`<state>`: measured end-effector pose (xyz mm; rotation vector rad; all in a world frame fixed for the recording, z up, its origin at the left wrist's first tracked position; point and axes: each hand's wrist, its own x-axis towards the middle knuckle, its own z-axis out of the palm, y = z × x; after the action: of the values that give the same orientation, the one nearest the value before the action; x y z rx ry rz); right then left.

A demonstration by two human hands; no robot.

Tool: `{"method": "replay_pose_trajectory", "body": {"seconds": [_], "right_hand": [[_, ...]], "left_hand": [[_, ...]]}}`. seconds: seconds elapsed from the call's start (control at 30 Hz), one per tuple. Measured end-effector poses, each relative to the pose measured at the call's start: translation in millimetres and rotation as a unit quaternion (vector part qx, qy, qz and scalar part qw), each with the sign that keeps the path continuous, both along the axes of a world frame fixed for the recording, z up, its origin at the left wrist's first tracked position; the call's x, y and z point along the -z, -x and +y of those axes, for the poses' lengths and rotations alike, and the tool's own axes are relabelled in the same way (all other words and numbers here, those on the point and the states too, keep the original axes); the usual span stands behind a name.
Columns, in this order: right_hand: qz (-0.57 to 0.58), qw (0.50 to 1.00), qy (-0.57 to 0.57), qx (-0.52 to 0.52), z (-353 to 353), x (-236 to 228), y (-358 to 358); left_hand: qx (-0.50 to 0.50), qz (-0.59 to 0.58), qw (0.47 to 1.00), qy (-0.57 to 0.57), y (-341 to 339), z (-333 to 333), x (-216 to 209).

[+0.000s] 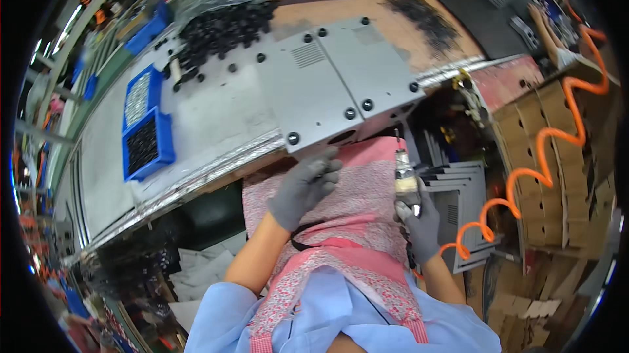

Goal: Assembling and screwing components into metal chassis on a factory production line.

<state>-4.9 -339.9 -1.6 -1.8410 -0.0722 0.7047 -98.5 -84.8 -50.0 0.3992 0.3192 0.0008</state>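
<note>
My right hand (421,222), in a grey glove, grips a pneumatic screwdriver (407,182) with its thin bit pointing up and away, right of the apron. My left hand (304,186), also gloved, is held in front of the table edge with its fingers curled in; whatever may be in them is hidden. Just beyond it, two grey metal cases (314,91) lie side by side, their near edges over the table's front edge. Round black feet (293,137) sit near their corners. Vent slots (308,57) show on the left case.
Left on the table, blue bins (165,138) hold small screws and dark parts. A heap of black feet (226,28) lies behind, with dark slender pieces (426,22) at the far right. An orange coiled hose (521,176) hangs at right beside stacked cardboard (540,156). Grey panels (462,202) stand below.
</note>
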Motion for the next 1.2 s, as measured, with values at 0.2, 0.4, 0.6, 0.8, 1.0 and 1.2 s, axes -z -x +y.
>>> {"method": "replay_pose_trajectory", "body": {"seconds": [0.2,0.4,0.6,0.8,1.0,1.2], "right_hand": [[-0.082,0.991,-0.095,0.042,-3.3,48.6,-4.6],[-0.143,0.989,-0.014,-0.043,10.3,60.4,-20.2],[-0.130,0.990,-0.024,-0.058,22.4,49.0,-26.3],[-0.112,0.992,-0.052,0.003,21.0,46.1,-39.1],[-0.154,0.988,-0.011,-0.018,20.9,48.6,-55.6],[-0.092,0.996,-0.019,-0.009,21.0,48.0,-61.1]], "left_hand": [[0.012,0.056,0.995,-0.082,-3.5,-8.7,-1.6],[-0.024,0.082,0.989,-0.119,-3.9,-8.0,-11.1],[-0.023,0.096,0.988,-0.117,-3.4,3.0,-13.5],[-0.014,0.094,0.989,-0.117,-12.6,3.2,-14.7],[-0.007,0.084,0.988,-0.132,-20.9,2.7,-5.5],[-0.004,0.054,0.991,-0.126,-19.7,6.0,0.1]]}}
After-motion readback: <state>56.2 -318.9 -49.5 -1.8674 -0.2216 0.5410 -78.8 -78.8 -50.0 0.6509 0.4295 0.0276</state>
